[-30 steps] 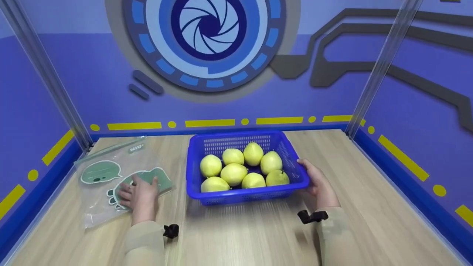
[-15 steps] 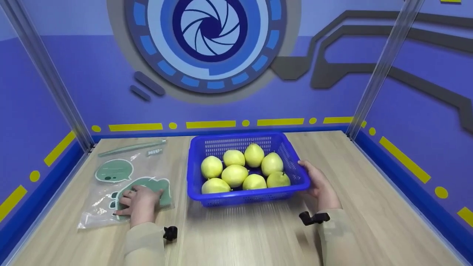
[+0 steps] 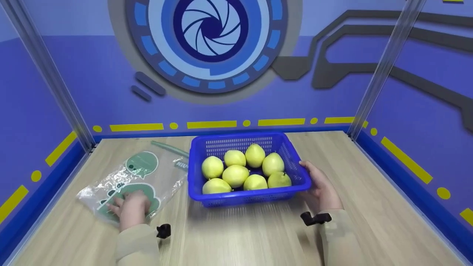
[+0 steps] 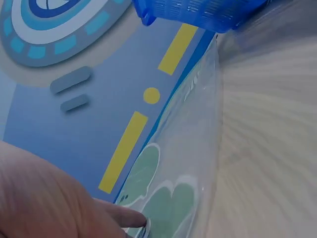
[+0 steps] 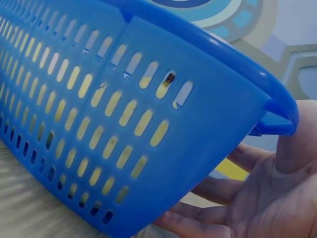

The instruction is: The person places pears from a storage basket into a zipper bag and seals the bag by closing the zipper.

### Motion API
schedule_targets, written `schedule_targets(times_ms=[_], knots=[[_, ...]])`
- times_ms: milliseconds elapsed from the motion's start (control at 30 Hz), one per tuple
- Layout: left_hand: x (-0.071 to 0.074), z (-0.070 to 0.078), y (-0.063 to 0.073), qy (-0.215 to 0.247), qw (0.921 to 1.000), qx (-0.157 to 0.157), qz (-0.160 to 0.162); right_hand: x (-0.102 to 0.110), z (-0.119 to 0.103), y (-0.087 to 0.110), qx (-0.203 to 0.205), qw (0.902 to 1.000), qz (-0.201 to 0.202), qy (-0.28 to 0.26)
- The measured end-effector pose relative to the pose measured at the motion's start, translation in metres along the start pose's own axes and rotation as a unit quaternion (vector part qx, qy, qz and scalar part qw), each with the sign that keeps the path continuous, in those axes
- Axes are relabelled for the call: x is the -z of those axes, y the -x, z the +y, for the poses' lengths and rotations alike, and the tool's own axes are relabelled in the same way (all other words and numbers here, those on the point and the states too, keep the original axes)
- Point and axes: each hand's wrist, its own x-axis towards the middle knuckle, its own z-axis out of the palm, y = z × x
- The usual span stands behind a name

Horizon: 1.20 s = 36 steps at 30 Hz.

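A clear zip bag (image 3: 167, 162) with green cartoon prints lies on the table to the left of the basket, its green zip strip slanting towards the basket's rim. My left hand (image 3: 133, 207) rests on the bag's lower part with fingers spread. In the left wrist view, one finger (image 4: 130, 216) touches the print. A blue plastic basket (image 3: 251, 196) holds several yellow-green pears (image 3: 235, 176). At its right end my right hand (image 3: 324, 190) grips the basket, thumb at the rim and fingers against the outside of the end wall, as the right wrist view shows.
A wooden table (image 3: 236, 240) carries everything. Blue printed panels (image 3: 236, 111) enclose the back and both sides, with metal posts (image 3: 61, 88) at the corners. The basket stands near the back middle.
The bag has turned clockwise under my left hand, its zip end swinging right to the basket. My left hand has shifted slightly left and nearer. The right hand and basket stay put.
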Motion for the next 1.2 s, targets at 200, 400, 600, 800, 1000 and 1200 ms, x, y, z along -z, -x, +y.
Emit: schedule_targets(times_ms=[200,400,600,800,1000,1200], knots=[[-0.018,0.023,-0.009,0.074,0.9951,0.011,0.065,0.001,0.001,0.000,0.003,0.9999,-0.006,0.008],[-0.039,0.032,-0.020,0.087,0.9913,0.025,0.096,0.003,0.003,0.001,0.006,1.0000,0.004,0.006],[-0.030,0.015,-0.021,0.073,0.9957,0.040,0.041,0.006,0.003,0.001,0.016,0.9988,-0.015,0.044],[-0.003,-0.022,-0.014,0.072,0.9960,0.045,-0.030,0.004,0.003,-0.001,0.013,0.9979,-0.040,0.049],[0.018,-0.053,-0.009,0.060,0.9924,0.032,-0.103,0.003,0.004,-0.002,0.007,0.9991,-0.028,0.032],[0.037,-0.077,-0.006,0.025,0.9922,-0.015,-0.121,0.005,0.003,-0.001,0.015,0.9984,-0.041,0.036]])
